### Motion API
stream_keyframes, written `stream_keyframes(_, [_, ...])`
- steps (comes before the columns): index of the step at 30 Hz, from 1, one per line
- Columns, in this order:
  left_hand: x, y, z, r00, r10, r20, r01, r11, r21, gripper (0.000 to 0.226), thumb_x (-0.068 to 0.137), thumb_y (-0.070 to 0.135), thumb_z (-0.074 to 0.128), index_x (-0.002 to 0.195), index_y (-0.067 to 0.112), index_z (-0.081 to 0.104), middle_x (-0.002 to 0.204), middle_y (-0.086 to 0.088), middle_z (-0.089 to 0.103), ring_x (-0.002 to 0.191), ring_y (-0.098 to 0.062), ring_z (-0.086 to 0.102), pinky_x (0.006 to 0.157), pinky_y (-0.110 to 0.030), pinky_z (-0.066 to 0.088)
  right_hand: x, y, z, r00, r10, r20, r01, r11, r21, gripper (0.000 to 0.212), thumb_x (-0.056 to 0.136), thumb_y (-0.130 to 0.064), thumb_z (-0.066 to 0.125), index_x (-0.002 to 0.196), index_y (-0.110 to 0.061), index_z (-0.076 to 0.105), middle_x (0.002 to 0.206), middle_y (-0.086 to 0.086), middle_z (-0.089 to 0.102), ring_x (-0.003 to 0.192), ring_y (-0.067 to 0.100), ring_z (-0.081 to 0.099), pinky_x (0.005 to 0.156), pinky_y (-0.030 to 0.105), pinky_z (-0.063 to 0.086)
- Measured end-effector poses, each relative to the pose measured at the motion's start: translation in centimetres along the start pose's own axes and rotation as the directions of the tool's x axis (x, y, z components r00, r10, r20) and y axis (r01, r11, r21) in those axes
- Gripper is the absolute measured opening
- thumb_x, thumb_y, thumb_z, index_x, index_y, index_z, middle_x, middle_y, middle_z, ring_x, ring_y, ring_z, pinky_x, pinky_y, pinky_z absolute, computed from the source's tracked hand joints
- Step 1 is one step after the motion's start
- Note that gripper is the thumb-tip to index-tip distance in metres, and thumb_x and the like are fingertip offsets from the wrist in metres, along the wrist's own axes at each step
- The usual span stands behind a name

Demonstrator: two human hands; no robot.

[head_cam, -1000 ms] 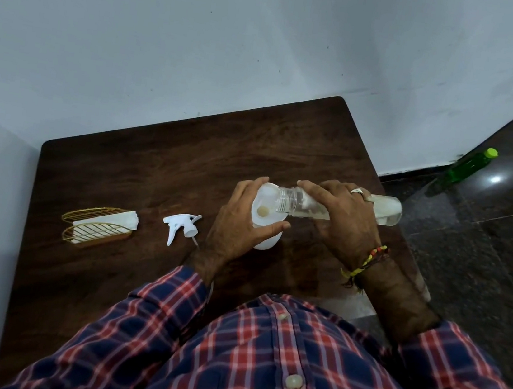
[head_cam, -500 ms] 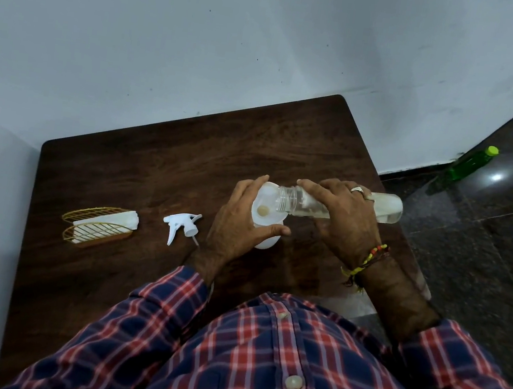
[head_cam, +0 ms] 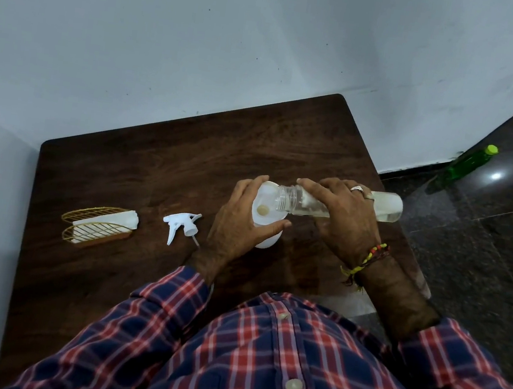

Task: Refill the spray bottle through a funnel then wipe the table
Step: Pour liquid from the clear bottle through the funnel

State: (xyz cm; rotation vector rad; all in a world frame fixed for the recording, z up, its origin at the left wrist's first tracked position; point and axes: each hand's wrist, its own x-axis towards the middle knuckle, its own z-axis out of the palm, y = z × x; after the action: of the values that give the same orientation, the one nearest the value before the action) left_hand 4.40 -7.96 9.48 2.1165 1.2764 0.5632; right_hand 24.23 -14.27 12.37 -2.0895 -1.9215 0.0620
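Almost nothing has moved since the earlier frames: I see both hands in the same pose, the clear bottle (head_cam: 338, 206) still tipped nearly flat over the white funnel (head_cam: 266, 210). The funnel sits in the neck of the white spray bottle (head_cam: 267, 239), which stands upright on the dark wooden surface (head_cam: 161, 162) just in front of me. My left hand (head_cam: 238, 224) has its grip wrapped around the funnel and bottle top, thumb curled across the near rim. My right hand (head_cam: 343, 219) has its grip closed over the clear bottle, whose open mouth hangs over the funnel bowl; some clear liquid shows at its far end. The detached white trigger sprayer (head_cam: 179, 225) lies on the surface just left of my left hand. Further left sits a gold wire holder (head_cam: 93, 231) with a white cloth (head_cam: 108, 220) in it. A green bottle (head_cam: 470, 162) stands on the floor by the wall.
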Motion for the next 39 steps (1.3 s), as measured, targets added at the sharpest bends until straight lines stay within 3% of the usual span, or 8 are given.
stream_keyframes(11, [0.07,0.05,0.01,1.0,0.0,-0.004,0.0,1.0,0.002,0.09,0.072,0.058,0.076,0.145,0.025,0.037,0.143,0.003,0.04,0.119,-0.003,0.041,0.091,-0.026,0.04,0.17,0.05,0.09,1.0,-0.006,-0.004,0.006,1.0,-0.009,0.068,0.073,-0.016,0.076,0.134,-0.036,0.054,0.115,0.002,0.064,0.106,0.03,0.059,0.095,0.049,0.041])
stream_keyframes(21, [-0.1,0.01,0.09,1.0,0.012,-0.016,-0.012,1.0,-0.001,0.089,0.072,0.057,0.076,0.145,0.023,0.038,0.142,0.002,0.041,0.121,-0.008,0.045,0.093,-0.03,0.045,0.12,0.05,0.22,0.999,-0.014,-0.034,0.013,1.0,-0.024,0.069,0.07,-0.016,0.078,0.132,-0.036,0.056,0.112,0.0,0.066,0.102,0.029,0.061,0.093,0.047,0.042])
stream_keyframes(25, [-0.12,0.04,0.07,1.0,0.009,-0.019,-0.009,1.0,-0.001,0.089,0.072,0.057,0.076,0.145,0.023,0.038,0.143,0.003,0.041,0.117,-0.002,0.041,0.093,-0.028,0.044,0.1,0.02,0.17,1.0,-0.01,-0.025,0.01,1.0,-0.021,0.069,0.071,-0.016,0.078,0.133,-0.036,0.056,0.113,0.001,0.065,0.105,0.03,0.061,0.095,0.048,0.041])
stream_keyframes(29, [-0.1,0.02,0.13,1.0,0.003,-0.01,-0.003,1.0,0.01,0.089,0.073,0.058,0.075,0.145,0.024,0.037,0.144,0.003,0.04,0.122,-0.009,0.046,0.092,-0.027,0.042,0.1,-0.02,0.15,1.0,-0.013,-0.021,0.012,1.0,-0.022,0.069,0.071,-0.016,0.078,0.133,-0.036,0.056,0.113,0.001,0.065,0.106,0.029,0.06,0.095,0.049,0.041])
stream_keyframes(39, [0.0,-0.08,0.12,1.0,0.001,-0.002,-0.001,1.0,0.023,0.089,0.073,0.058,0.075,0.146,0.024,0.036,0.144,0.002,0.039,0.123,-0.01,0.045,0.092,-0.026,0.04,0.18,0.12,0.31,1.0,-0.015,-0.009,0.015,1.0,-0.023,0.068,0.073,-0.018,0.076,0.135,-0.036,0.054,0.114,0.0,0.064,0.106,0.028,0.059,0.095,0.048,0.041])
